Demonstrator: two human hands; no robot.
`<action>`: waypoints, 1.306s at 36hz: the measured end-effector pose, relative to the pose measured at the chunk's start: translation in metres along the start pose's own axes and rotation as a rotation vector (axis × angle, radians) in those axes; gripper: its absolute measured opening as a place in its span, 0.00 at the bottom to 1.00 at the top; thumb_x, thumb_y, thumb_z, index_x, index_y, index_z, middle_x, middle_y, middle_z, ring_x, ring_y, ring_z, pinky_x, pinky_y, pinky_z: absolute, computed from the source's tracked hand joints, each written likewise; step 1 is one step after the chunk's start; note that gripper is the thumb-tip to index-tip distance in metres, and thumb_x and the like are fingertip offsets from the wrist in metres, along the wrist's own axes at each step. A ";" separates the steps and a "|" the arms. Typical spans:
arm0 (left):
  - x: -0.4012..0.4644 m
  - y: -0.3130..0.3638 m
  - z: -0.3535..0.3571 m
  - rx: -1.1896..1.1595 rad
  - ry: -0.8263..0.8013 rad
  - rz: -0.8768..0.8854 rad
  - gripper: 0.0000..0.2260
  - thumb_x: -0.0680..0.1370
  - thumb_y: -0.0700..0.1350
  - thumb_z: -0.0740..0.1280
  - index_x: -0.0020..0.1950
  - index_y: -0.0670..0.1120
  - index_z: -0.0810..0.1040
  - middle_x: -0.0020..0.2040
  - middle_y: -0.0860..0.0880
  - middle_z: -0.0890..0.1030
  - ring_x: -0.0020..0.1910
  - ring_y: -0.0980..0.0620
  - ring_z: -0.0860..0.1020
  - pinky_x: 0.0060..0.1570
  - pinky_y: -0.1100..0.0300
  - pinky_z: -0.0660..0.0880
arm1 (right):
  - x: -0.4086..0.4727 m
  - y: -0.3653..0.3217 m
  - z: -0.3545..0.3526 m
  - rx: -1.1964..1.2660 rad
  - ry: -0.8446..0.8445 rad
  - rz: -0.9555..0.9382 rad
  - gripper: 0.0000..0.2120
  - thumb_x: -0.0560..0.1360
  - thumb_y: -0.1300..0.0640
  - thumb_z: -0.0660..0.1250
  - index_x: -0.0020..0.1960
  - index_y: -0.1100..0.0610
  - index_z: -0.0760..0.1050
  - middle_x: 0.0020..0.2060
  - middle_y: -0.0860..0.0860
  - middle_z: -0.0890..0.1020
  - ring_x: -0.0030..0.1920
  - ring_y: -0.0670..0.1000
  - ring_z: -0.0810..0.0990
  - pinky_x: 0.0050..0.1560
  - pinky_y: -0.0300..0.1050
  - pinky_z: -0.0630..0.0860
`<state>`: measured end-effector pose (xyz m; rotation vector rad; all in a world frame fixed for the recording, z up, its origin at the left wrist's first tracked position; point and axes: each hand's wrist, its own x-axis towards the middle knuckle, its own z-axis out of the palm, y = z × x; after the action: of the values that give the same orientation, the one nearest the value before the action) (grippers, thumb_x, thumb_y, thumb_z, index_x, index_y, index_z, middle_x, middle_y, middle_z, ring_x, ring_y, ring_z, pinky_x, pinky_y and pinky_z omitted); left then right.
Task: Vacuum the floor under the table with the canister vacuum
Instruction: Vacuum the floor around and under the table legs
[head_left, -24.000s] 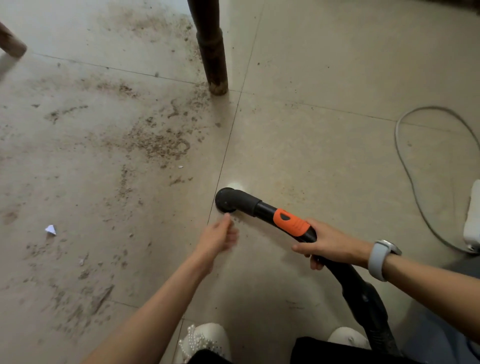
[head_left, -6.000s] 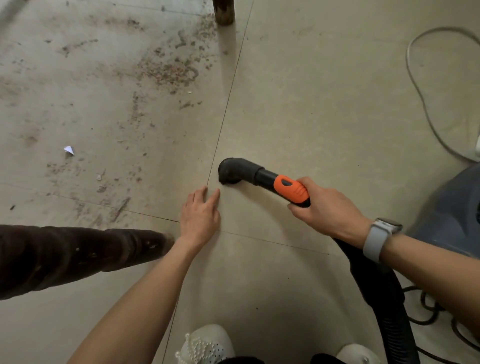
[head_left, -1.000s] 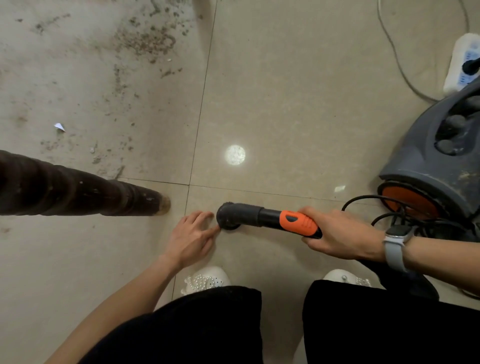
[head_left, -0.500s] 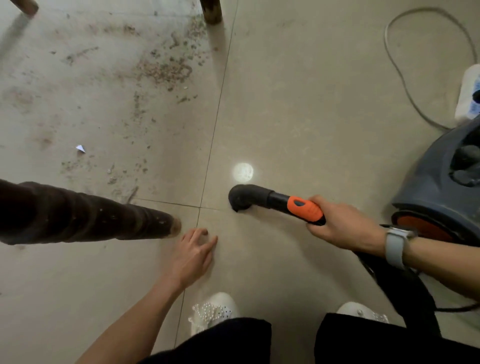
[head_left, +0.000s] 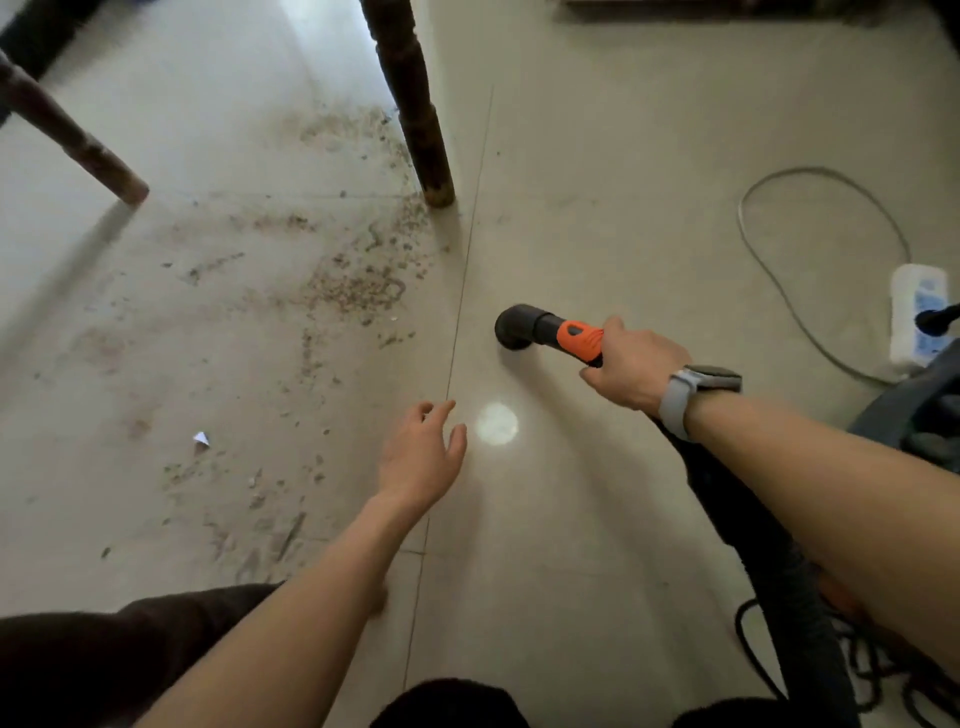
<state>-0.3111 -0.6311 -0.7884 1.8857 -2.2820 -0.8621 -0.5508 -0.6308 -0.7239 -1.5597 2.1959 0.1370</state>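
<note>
A person crouched over a tiled floor (head_left: 597, 156) grips the orange handle (head_left: 579, 340) of a canister vacuum's hose with the right hand (head_left: 636, 366), fingers wrapped round it, a pale-strapped watch (head_left: 685, 392) on that wrist. The black elbow nozzle (head_left: 517, 327) points down at the floor just right of a grout line, on a tile that looks fairly clean. The ribbed black hose (head_left: 769, 582) runs back under the right forearm toward the lower right, where black cord (head_left: 878, 670) lies in loops. The left hand (head_left: 421, 454) is spread with relaxed fingers, holding nothing, low over the grout line beside a round bright spot of light (head_left: 497, 423) on the tile; whether it touches the floor cannot be told. Crumbs and grit (head_left: 358, 283) are scattered over the tiles to the left of the nozzle, thickest near the foot of a dark wooden worktop leg (head_left: 415, 104); a second leg (head_left: 67, 137) slants in at upper left, and a small scrap of white paper (head_left: 201, 439) lies among the dirt. At right, a grey cable (head_left: 779, 280) loops to a white power strip (head_left: 917, 319), next to the grey vacuum body (head_left: 919, 410) at the frame's edge.
</note>
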 end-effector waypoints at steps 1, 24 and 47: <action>0.006 0.006 -0.008 -0.068 -0.008 -0.043 0.20 0.82 0.49 0.59 0.73 0.46 0.67 0.69 0.43 0.68 0.68 0.45 0.68 0.67 0.54 0.63 | 0.008 -0.001 -0.015 0.040 0.019 0.018 0.19 0.76 0.52 0.62 0.62 0.60 0.64 0.48 0.58 0.79 0.44 0.58 0.78 0.40 0.46 0.70; 0.175 0.135 -0.091 -1.123 -0.037 -0.424 0.18 0.83 0.50 0.55 0.72 0.45 0.65 0.60 0.47 0.76 0.57 0.48 0.77 0.55 0.53 0.75 | 0.153 -0.035 -0.138 0.212 0.000 -0.301 0.19 0.78 0.55 0.62 0.64 0.61 0.61 0.47 0.58 0.77 0.39 0.57 0.77 0.40 0.51 0.77; 0.306 0.182 0.000 -0.965 0.210 -0.719 0.19 0.79 0.42 0.62 0.68 0.42 0.65 0.55 0.41 0.75 0.44 0.50 0.74 0.48 0.53 0.73 | 0.218 0.041 -0.042 0.693 -0.473 -0.136 0.12 0.73 0.48 0.64 0.51 0.52 0.66 0.39 0.53 0.80 0.34 0.57 0.82 0.38 0.52 0.81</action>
<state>-0.5492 -0.8951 -0.7976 2.0508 -0.7248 -1.3775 -0.6587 -0.8200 -0.7816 -1.1264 1.5274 -0.2506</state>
